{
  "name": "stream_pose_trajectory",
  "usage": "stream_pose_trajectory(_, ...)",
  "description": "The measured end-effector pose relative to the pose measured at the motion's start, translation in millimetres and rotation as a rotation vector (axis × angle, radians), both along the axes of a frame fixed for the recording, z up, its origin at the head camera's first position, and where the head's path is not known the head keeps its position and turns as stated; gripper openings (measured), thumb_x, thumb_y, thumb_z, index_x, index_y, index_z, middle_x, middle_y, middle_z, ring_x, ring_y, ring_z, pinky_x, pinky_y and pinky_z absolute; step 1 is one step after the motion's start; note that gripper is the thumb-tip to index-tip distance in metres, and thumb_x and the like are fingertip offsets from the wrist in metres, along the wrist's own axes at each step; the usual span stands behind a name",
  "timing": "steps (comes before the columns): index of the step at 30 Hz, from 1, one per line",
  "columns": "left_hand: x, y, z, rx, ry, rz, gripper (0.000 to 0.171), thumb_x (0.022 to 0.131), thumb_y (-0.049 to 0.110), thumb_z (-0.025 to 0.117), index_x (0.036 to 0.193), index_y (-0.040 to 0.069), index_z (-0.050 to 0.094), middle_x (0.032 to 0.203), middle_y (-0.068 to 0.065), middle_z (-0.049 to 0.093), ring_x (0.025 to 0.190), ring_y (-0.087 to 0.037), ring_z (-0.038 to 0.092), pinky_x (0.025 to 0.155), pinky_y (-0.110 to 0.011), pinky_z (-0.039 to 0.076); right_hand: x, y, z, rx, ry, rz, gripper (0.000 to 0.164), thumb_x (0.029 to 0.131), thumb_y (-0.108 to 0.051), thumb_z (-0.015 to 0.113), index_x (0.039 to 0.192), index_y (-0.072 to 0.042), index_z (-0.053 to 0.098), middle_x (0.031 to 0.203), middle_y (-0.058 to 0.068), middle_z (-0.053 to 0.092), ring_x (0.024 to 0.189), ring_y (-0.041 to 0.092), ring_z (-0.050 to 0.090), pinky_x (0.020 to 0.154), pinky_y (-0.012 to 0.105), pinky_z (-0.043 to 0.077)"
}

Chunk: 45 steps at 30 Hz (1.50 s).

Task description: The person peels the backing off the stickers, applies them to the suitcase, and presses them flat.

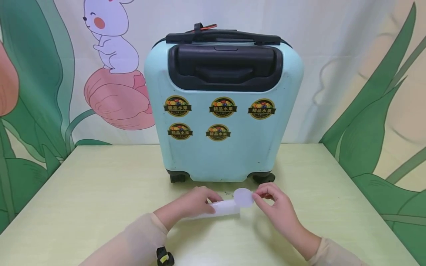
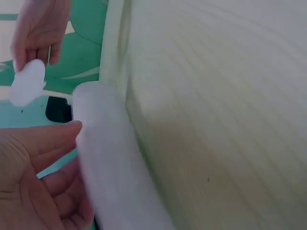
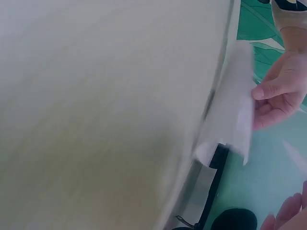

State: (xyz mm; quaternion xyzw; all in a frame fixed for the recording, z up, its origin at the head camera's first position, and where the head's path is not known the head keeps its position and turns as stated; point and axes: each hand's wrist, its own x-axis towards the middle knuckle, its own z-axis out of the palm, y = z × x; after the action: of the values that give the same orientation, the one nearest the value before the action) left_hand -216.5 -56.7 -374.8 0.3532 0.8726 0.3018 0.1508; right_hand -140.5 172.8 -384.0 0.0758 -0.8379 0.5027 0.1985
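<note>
My left hand grips a rolled white sheet, held low over the table in front of the suitcase. My right hand pinches a round sticker by its edge between thumb and fingertips, its pale, plain side showing. In the head view the sticker overlaps the roll's right end. The left wrist view shows the sticker apart from the roll. Behind both hands a light-blue suitcase stands upright, with several round black-and-gold fruit stickers in two rows on its face.
The suitcase's black wheels rest on the pale yellow table. Its black handle is on top. A cloth backdrop printed with plants and a rabbit hangs behind. A black strap is on the left wrist.
</note>
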Motion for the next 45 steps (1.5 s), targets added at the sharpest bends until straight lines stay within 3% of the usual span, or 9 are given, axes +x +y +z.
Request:
stream_pose_trajectory(3,9.4,7,3.6,0.023,0.159,0.037,0.027,0.081,0.009,0.070,0.108,0.007,0.069,0.103,-0.003,0.067,0.094,-0.020,0.061,0.081,-0.034,0.048,-1.2,-1,1.5,0.006,0.044,-0.023,0.009,0.081,0.000,0.069,0.080,-0.007,0.064,0.091,0.000,0.058,0.081,0.010,0.055,0.075,0.021,0.046)
stream_pose_trajectory(6,22.3,17,11.2,0.182,0.223,0.106,0.018,0.085,0.015,0.068,0.102,0.009,0.071,0.096,0.001,0.066,0.089,-0.015,0.061,0.078,-0.030,0.048,-1.2,-3,4.5,0.040,0.142,-0.036,0.013,0.079,0.003,0.070,0.078,-0.009,0.064,0.090,-0.004,0.056,0.080,0.009,0.054,0.074,0.018,0.043)
stream_pose_trajectory(12,43.2,35,24.4,0.564,-0.090,0.131,0.018,0.089,0.017,0.063,0.102,0.008,0.073,0.097,-0.001,0.070,0.081,-0.007,0.062,0.071,-0.023,0.049,-3.2,-10,10.1,0.222,0.469,0.016,0.016,0.074,0.002,0.071,0.077,-0.011,0.064,0.091,-0.002,0.056,0.085,0.014,0.054,0.072,0.015,0.044)
stream_pose_trajectory(15,45.4,39,26.1,0.640,-0.185,0.164,0.020,0.090,0.016,0.062,0.103,0.004,0.072,0.097,-0.007,0.070,0.083,-0.010,0.065,0.073,-0.023,0.050,-5.2,-13,11.1,0.259,0.578,0.056,0.006,0.080,-0.010,0.071,0.078,-0.008,0.066,0.090,0.002,0.057,0.084,0.018,0.055,0.073,0.017,0.043)
stream_pose_trajectory(22,39.0,38,25.0,0.712,-0.249,0.262,0.021,0.088,0.020,0.065,0.096,0.002,0.073,0.085,-0.009,0.069,0.079,-0.013,0.064,0.075,-0.028,0.050,-9.7,-14,17.1,0.310,0.726,0.136,0.031,0.092,-0.031,0.059,0.087,-0.004,0.073,0.092,0.005,0.060,0.085,0.021,0.054,0.077,0.027,0.038)
stream_pose_trajectory(26,34.2,36,27.6,0.743,-0.205,0.294,0.021,0.088,0.018,0.065,0.096,0.000,0.071,0.086,-0.009,0.070,0.079,-0.014,0.063,0.074,-0.029,0.050,-9.7,-8,22.7,0.282,0.600,0.117,0.023,0.090,-0.020,0.062,0.099,-0.001,0.070,0.100,0.009,0.059,0.090,0.022,0.054,0.080,0.020,0.041)
stream_pose_trajectory(35,26.2,32,34.4,0.744,-0.135,0.309,0.017,0.087,0.013,0.065,0.094,-0.002,0.071,0.084,-0.010,0.069,0.074,-0.014,0.062,0.068,-0.027,0.050,-14.0,3,42.7,0.057,0.010,-0.024,0.019,0.088,-0.014,0.065,0.104,-0.004,0.068,0.100,0.003,0.060,0.085,0.011,0.054,0.074,0.023,0.043)
stream_pose_trajectory(39,24.3,30,39.9,0.654,-0.016,0.287,0.014,0.087,0.014,0.066,0.093,0.003,0.073,0.083,-0.005,0.070,0.072,-0.014,0.060,0.063,-0.025,0.048,-15.9,5,47.5,0.059,-0.009,-0.009,0.012,0.087,-0.014,0.066,0.094,-0.004,0.069,0.089,0.002,0.061,0.080,0.010,0.054,0.071,0.023,0.044)
stream_pose_trajectory(45,20.6,27,65.8,0.407,0.430,0.292,0.012,0.087,0.018,0.066,0.092,0.014,0.075,0.088,0.005,0.069,0.072,-0.007,0.061,0.058,-0.021,0.046,-19.1,6,59.8,0.102,0.152,0.012,0.005,0.086,-0.009,0.067,0.089,-0.006,0.069,0.085,0.000,0.061,0.079,0.009,0.053,0.072,0.020,0.043)
